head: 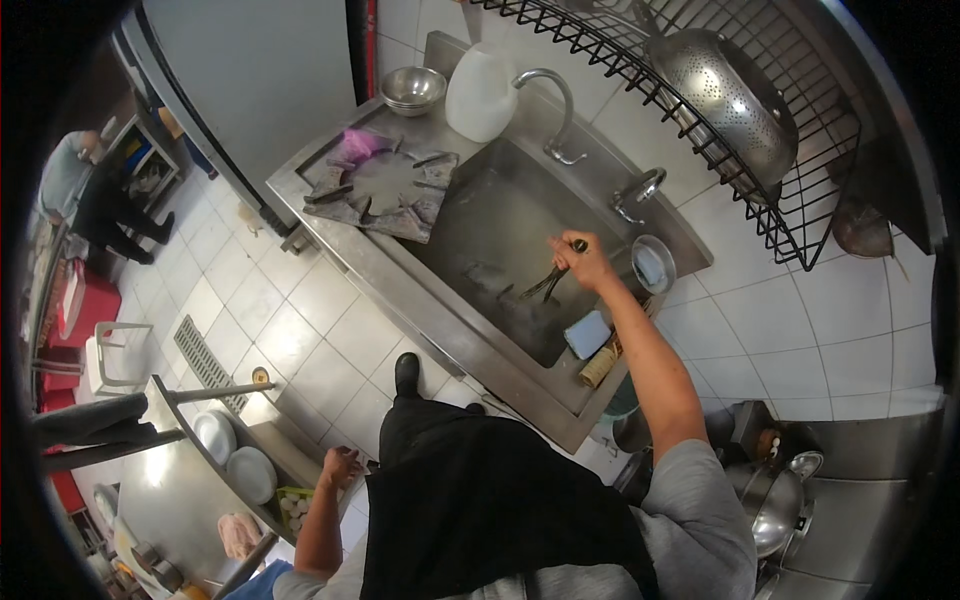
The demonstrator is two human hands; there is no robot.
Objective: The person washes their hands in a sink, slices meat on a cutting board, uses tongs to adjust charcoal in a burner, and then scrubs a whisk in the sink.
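My right hand grips the handle of what looks like a wire whisk, its wires pointing down into the stainless steel sink. Cloudy water stands in the basin, and dark shapes in it are too blurred to name. A burner grate rests across the sink's left rim and drainboard, with a pink scouring pad or cloth at its far corner. To the right, a pale blue sponge and a straw-coloured brush lie on the rim. Low at my left side hangs my left hand, fingers loosely curled.
Two faucets rise behind the basin, near a white plastic jug and steel bowls. A wire rack holding a colander overhangs the right. A steel table stands left. Another person bends farther off.
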